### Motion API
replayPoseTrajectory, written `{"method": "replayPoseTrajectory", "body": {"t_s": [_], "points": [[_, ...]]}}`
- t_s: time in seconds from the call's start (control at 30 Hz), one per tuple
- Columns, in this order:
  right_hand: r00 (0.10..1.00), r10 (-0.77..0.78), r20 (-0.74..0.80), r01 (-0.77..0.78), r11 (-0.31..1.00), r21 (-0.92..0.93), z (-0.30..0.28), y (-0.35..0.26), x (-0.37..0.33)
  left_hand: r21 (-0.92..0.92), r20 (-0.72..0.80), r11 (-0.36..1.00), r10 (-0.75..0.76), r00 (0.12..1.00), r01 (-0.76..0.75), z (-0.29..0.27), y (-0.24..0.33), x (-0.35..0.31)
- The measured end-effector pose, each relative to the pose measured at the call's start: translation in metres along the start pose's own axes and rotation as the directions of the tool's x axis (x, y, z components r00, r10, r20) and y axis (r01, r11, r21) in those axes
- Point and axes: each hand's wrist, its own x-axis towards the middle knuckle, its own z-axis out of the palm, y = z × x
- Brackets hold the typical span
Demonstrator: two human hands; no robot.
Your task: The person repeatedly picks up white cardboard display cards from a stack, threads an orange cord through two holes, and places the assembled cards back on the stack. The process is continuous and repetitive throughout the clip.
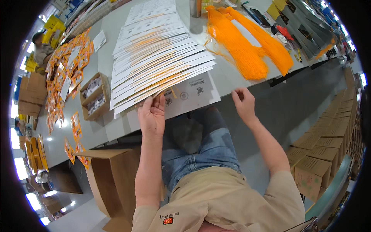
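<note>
Nearest, the person's beige shirt and blue jeans fill the lower middle, with both bare forearms rising from them toward the grey table (232, 83). The left hand (152, 115) lies at the table's near edge with its fingers curled onto the front of the nearest white card (193, 94), pinching its lower left part where a thin orange string crosses it. The right hand (243, 102) hangs just off the card's right corner, fingers loosely bent and half open; whether it has hold of anything cannot be told. That card is a flat white rectangle with small dark printed marks, overhanging the table edge above the jeans. Behind it a long fanned row of white cards (158, 58) runs away up the table, each overlapping the next, with orange strings showing between them. To the left of the row stands a small brown box (94, 96) beside scattered orange packets (63, 73). Farther right lie two thick bundles of orange strings (247, 46). Brown cartons (324, 147) line the floor at right.
</note>
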Motion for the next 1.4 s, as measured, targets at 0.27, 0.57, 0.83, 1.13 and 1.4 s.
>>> {"method": "replayPoseTrajectory", "body": {"t_s": [0.27,0.57,0.83,1.13,1.4], "points": [[0.908,-0.26,0.329,0.377,0.851,-0.365,0.064,-0.006,0.166,0.782,0.457,-0.427,-0.102,0.884,-0.454,-0.036,0.011,-0.018],[0.796,0.036,0.605,0.445,0.643,-0.623,0.074,-0.005,0.171,0.764,0.465,-0.421,-0.165,0.87,-0.489,-0.031,0.03,-0.009],[0.88,-0.021,0.474,0.169,0.947,-0.273,-0.018,-0.024,0.017,0.607,0.782,-0.327,0.08,0.619,-0.724,-0.043,0.027,-0.032],[0.887,-0.071,0.455,-0.135,0.904,0.405,0.014,-0.132,0.021,0.734,0.679,0.067,-0.069,0.731,-0.676,-0.051,-0.029,-0.12],[0.521,-0.357,0.776,0.311,0.925,0.217,0.139,-0.153,-0.061,0.549,0.013,0.805,-0.278,0.961,0.226,-0.124,-0.063,-0.136]]}}
